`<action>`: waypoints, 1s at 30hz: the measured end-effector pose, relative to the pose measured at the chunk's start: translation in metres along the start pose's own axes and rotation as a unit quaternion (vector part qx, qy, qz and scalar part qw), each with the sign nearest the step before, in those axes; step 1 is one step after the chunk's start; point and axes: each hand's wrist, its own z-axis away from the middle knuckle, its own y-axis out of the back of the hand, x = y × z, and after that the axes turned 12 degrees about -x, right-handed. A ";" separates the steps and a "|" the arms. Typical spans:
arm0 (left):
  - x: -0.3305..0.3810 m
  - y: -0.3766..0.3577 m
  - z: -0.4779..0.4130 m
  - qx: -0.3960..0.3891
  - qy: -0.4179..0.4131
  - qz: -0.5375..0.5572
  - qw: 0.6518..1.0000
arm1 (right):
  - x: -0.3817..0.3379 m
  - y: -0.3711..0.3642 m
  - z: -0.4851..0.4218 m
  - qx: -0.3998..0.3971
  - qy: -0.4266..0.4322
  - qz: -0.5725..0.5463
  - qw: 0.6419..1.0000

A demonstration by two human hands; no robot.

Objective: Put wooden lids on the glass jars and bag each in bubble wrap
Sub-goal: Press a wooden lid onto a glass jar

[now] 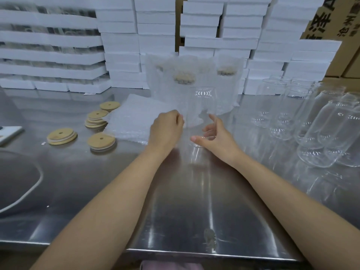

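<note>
Flanking glass jar (202, 103): left hand (165, 129) curled, right hand (216, 139) spread.

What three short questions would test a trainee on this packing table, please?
1. True or false: the centre jar already wears a lid.
2. Where do the loose lids lie? A) left of the bags; B) right of the bags; C) on top of the bags.
3. Fill in: the wrapped jars stand ____ the centre jar.
Key: 1 false; 2 A; 3 behind.
</note>
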 end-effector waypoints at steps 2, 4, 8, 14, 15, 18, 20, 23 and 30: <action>-0.004 0.023 -0.001 -0.002 0.057 -0.164 0.985 | 0.002 0.004 -0.001 0.003 -0.004 -0.004 1.000; -0.012 0.049 -0.004 -0.013 0.160 -0.215 0.963 | 0.003 0.005 -0.001 -0.003 -0.006 -0.008 1.000; -0.040 0.091 0.008 -0.105 0.324 -0.266 0.902 | 0.002 0.005 0.001 -0.021 0.000 -0.001 1.000; -0.063 0.104 0.015 -0.185 0.369 -0.202 0.888 | 0.001 0.004 0.003 -0.036 0.005 -0.003 0.999; -0.064 0.104 0.013 -0.180 0.366 -0.205 0.890 | 0.001 0.004 0.003 -0.035 0.006 -0.004 0.999; -0.064 0.101 0.010 -0.179 0.369 -0.166 0.897 | 0.002 0.004 0.002 -0.035 0.010 -0.005 0.999; -0.066 0.101 0.010 -0.149 0.379 -0.130 0.904 | 0.003 0.003 0.002 -0.035 0.015 -0.004 0.999; -0.067 0.105 0.007 -0.021 0.380 -0.116 0.917 | 0.004 0.002 0.002 -0.035 0.023 0.005 0.999; -0.035 0.098 -0.002 0.241 0.114 0.000 0.964 | 0.001 0.000 0.004 -0.003 0.076 0.076 0.994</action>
